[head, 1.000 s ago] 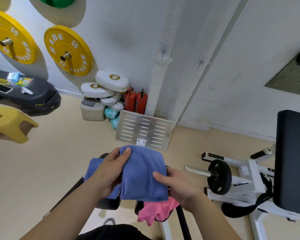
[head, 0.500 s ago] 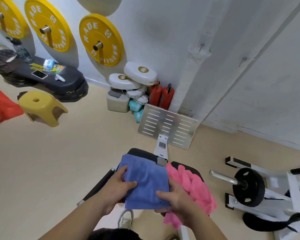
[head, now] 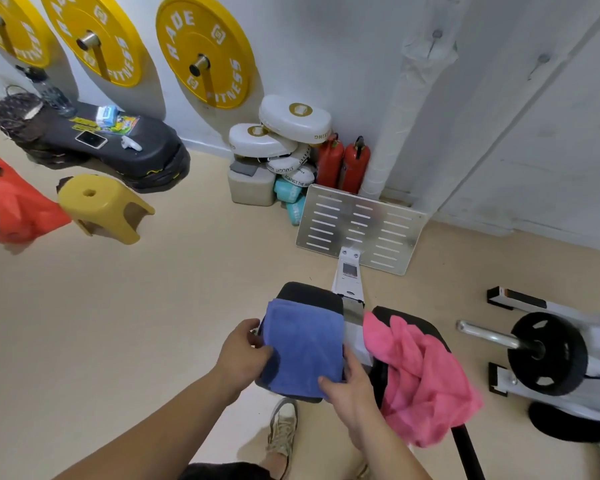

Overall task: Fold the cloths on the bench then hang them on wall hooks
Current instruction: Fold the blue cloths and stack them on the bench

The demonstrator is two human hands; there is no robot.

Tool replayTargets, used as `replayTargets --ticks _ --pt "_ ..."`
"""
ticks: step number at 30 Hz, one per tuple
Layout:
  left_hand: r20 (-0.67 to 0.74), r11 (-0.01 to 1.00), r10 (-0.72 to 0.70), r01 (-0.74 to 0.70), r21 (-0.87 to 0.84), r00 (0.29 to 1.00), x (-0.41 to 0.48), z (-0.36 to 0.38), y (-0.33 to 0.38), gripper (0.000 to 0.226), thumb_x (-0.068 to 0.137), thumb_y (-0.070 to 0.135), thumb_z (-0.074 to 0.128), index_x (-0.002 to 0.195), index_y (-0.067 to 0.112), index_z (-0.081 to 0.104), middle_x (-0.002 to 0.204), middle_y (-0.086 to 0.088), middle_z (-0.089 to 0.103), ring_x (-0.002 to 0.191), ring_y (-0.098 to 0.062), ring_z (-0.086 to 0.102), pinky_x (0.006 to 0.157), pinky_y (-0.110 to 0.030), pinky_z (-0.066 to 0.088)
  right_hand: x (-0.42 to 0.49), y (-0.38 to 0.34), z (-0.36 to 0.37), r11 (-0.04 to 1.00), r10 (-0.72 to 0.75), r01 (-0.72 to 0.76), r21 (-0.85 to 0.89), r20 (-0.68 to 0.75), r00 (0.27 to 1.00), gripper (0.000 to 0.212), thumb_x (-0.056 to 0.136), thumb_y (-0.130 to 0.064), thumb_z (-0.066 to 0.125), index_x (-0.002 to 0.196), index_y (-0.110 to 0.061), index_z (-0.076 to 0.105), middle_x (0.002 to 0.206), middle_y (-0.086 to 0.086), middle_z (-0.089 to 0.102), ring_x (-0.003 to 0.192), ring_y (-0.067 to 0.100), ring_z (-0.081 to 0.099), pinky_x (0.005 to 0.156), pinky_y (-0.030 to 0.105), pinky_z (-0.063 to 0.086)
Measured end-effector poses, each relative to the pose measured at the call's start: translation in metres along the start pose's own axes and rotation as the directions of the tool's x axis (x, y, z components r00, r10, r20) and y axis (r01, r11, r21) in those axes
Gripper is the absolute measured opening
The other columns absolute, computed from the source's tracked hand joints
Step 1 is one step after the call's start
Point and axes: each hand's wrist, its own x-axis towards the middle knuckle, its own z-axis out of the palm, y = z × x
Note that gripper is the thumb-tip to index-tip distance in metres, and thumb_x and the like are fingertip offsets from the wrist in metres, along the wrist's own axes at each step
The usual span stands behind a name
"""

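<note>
A folded blue cloth (head: 303,346) lies flat on the left black pad of the bench (head: 312,294). My left hand (head: 243,351) holds its left edge, thumb on top. My right hand (head: 345,386) grips its near right corner. A crumpled pink cloth (head: 420,375) is draped over the right pad of the bench (head: 413,322), hanging off its near side. No wall hooks for cloths are in view.
Yellow weight plates (head: 205,50) hang on the wall. A yellow stool (head: 101,206), a red bag (head: 11,202) and a black case (head: 118,147) stand at left. A metal footplate (head: 361,226) leans ahead. A barbell plate (head: 548,353) on a white rack sits right. My shoe (head: 283,427) is below.
The blue cloth came down from mid-air onto the left bench pad, now folded smaller. Both hands shifted to its edges. The view swung left and down.
</note>
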Motion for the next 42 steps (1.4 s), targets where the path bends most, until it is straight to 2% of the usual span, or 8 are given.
replayTargets --ticks 5,11,16,19,23,27,38,42 --pt "-0.041 0.997 0.067 -0.065 0.04 0.997 0.004 -0.001 0.001 0.031 0.089 0.019 0.069 0.118 0.026 0.059 0.099 -0.001 0.07 0.09 -0.024 0.07 0.079 -0.043 0.063 -0.002 -0.001 0.006 0.997 -0.071 0.072 0.008 -0.101 0.992 0.034 0.094 -0.016 0.07 0.119 -0.037 0.061 0.11 -0.019 0.073 0.103 0.002 0.07 0.085 0.02 0.056" --pt "-0.09 0.991 0.133 -0.135 -0.018 0.987 0.002 0.0 0.016 0.034 0.088 0.012 0.064 0.12 0.023 0.059 0.087 0.0 0.065 0.076 -0.016 0.063 0.061 -0.022 0.049 0.003 -0.007 0.011 0.995 -0.096 0.099 0.014 -0.161 0.982 0.031 0.097 -0.006 0.063 0.127 -0.012 0.059 0.12 0.005 0.072 0.114 0.024 0.068 0.104 0.043 0.054" --pt "-0.056 0.978 0.133 -0.122 0.172 0.99 0.018 -0.007 0.012 0.06 0.088 0.02 0.067 0.144 0.019 0.046 0.115 -0.002 0.066 0.099 -0.022 0.067 0.077 -0.032 0.057 0.008 -0.014 0.01 0.997 -0.026 0.037 0.071 -0.159 0.987 0.019 0.097 -0.012 0.067 0.112 -0.022 0.06 0.106 0.002 0.072 0.098 0.022 0.07 0.081 0.033 0.059" --pt "-0.036 0.743 0.389 -0.29 0.603 0.921 0.021 -0.006 0.003 0.069 0.087 0.024 0.065 0.152 0.023 0.039 0.151 -0.004 0.046 0.131 -0.027 0.051 0.099 -0.037 0.052 0.011 -0.01 0.01 0.995 -0.082 0.069 -0.075 -0.195 0.977 0.018 0.093 -0.019 0.071 0.102 -0.029 0.059 0.098 -0.001 0.07 0.088 0.015 0.067 0.073 0.024 0.052" --pt "0.312 0.363 0.601 -0.599 0.714 0.736 0.021 0.014 -0.003 0.074 0.083 0.035 0.067 0.152 0.033 0.041 0.161 -0.006 0.037 0.142 -0.032 0.042 0.105 -0.043 0.05 0.009 -0.01 0.006 0.978 -0.191 0.157 -0.14 -0.281 0.94 0.022 0.093 -0.018 0.069 0.101 -0.037 0.061 0.088 -0.007 0.068 0.083 0.009 0.067 0.077 0.026 0.053" --pt "0.405 0.276 0.411 -0.535 0.798 0.817 0.027 0.033 -0.002 0.077 0.095 0.043 0.059 0.16 0.039 0.018 0.17 -0.004 0.014 0.154 -0.029 0.017 0.116 -0.041 0.038 0.009 -0.004 -0.001 0.97 -0.158 0.119 -0.211 -0.176 0.972 0.022 0.096 -0.011 0.067 0.104 -0.03 0.059 0.095 -0.008 0.065 0.089 0.008 0.065 0.081 0.023 0.05" --pt "0.389 0.236 0.36 -0.486 0.841 0.848 0.025 0.044 0.01 0.08 0.089 0.034 0.065 0.158 0.032 0.025 0.168 -0.01 0.016 0.153 -0.034 0.018 0.122 -0.044 0.029 -0.003 -0.01 -0.021 0.992 -0.046 0.024 -0.124 -0.176 0.983 0.004 0.097 -0.024 0.066 0.099 -0.02 0.068 0.094 -0.002 0.07 0.084 0.011 0.066 0.073 0.023 0.05" --pt "0.42 0.176 0.668 -0.679 0.713 0.614 0.001 0.074 0.023 0.06 0.072 0.019 0.066 0.132 0.017 0.062 0.151 -0.017 0.049 0.134 -0.038 0.05 0.108 -0.045 0.048 -0.033 -0.007 -0.058 0.999 -0.04 0.036 -0.022 -0.237 0.971 0.012 0.096 -0.025 0.061 0.089 -0.021 0.071 0.072 0.002 0.068 0.064 0.02 0.059 0.059 0.033 0.047"
